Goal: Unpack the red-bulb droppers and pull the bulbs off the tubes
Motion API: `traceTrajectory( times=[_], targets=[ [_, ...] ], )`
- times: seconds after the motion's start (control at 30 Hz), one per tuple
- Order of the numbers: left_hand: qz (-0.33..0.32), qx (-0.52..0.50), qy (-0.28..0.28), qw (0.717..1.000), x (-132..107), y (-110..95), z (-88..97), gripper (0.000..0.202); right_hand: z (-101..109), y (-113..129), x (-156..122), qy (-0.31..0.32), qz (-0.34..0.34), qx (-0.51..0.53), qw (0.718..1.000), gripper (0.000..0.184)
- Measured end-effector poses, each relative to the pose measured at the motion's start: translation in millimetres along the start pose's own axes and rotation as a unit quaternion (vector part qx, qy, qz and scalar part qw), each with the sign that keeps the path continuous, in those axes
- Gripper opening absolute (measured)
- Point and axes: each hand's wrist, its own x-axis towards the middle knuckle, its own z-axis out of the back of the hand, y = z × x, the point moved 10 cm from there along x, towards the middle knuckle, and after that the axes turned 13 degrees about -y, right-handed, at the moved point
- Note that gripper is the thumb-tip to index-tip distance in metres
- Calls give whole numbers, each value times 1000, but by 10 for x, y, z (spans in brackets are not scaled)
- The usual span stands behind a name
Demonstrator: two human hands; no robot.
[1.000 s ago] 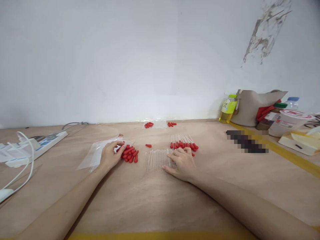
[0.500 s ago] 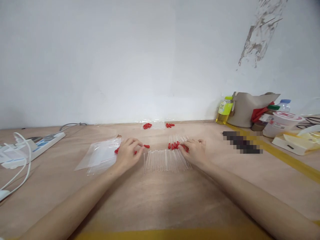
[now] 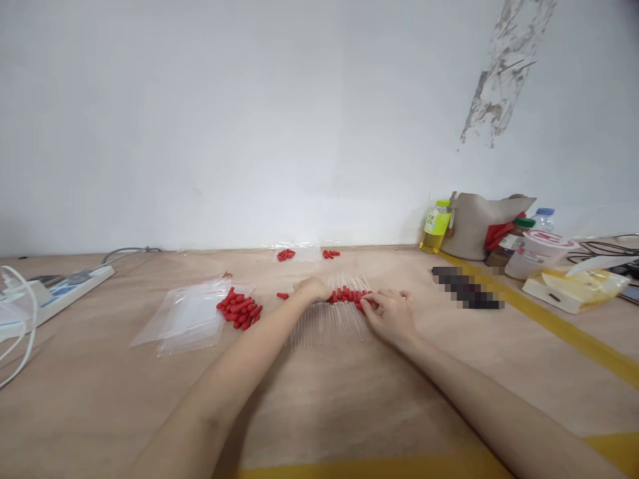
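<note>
Thin clear tubes (image 3: 327, 326) lie side by side in a row on the table, with a line of red rubber bulbs (image 3: 345, 294) across their upper part. My right hand (image 3: 394, 316) is at the right end of this line, thumb and forefinger pinched on a red bulb. At the line's left end is my left hand (image 3: 312, 291), its back turned to me and its fingers mostly hidden. One loose red bulb (image 3: 282, 295) lies left of that hand. Beside my left forearm is a pile of red bulbs (image 3: 239, 309), next to clear plastic bags (image 3: 192, 316).
Two small groups of red bulbs (image 3: 286, 255) lie on clear plastic by the wall. A power strip (image 3: 82, 286) with white cables is at left. At right are a yellow bottle (image 3: 435, 227), a grey bag (image 3: 469, 226), a tub (image 3: 539, 256) and a blurred dark object (image 3: 469, 289).
My left hand has moved right from the bulb pile to the tubes, uncovering the pile. The red line over the tubes now shows longer. My right hand stays at its right end.
</note>
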Motion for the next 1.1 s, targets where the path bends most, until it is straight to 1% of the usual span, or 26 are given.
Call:
traceTrajectory(
  times=[0.07,0.13,0.2,0.27,0.3,0.4,0.43,0.47,0.53,0.57,0.63,0.7,0.8,0.9,1.0,1.1],
  targets=[
    [-5,1,11,1000,5,-14,-2,20,-9,6,-3,0,5,2,1000,19],
    [-23,1,7,1000,0,-23,58,22,-25,12,-17,-1,12,7,1000,19],
    [-49,1,-13,999,-31,-12,178,23,-21,27,-31,-13,21,22,999,19],
    [-84,0,-42,996,-125,25,330,21,22,65,-40,-40,38,43,998,19],
    [-103,-2,-57,993,-205,58,407,18,54,95,-42,-56,48,51,996,22],
    [-177,-5,-107,978,-569,164,594,12,142,270,-64,-81,102,56,990,43],
    [-248,0,-150,957,-757,122,676,11,152,359,-83,-76,128,58,987,48],
    [-300,3,-184,936,-941,118,725,13,152,456,-111,-65,156,63,984,50],
    [-362,0,-230,903,-1249,172,750,17,140,644,-187,-40,207,82,974,45],
    [-375,-5,-249,893,-1357,215,746,17,132,726,-230,-30,228,95,969,40],
    [-386,-29,-273,881,-1488,290,716,16,113,850,-311,-18,256,119,959,29],
    [-389,-64,-284,874,-1536,331,689,13,78,930,-376,-8,271,133,953,20],
    [-387,-105,-287,870,-1525,337,676,10,14,994,-430,9,278,136,951,17],
    [-397,-103,-272,870,-1503,296,657,17,-3,1019,-440,12,275,137,952,17],
    [-417,-89,-256,868,-1516,251,641,13,24,1028,-436,3,268,150,952,19],
    [-427,-80,-258,863,-1552,228,654,18,49,1045,-449,1,267,168,949,18]
  ],
)
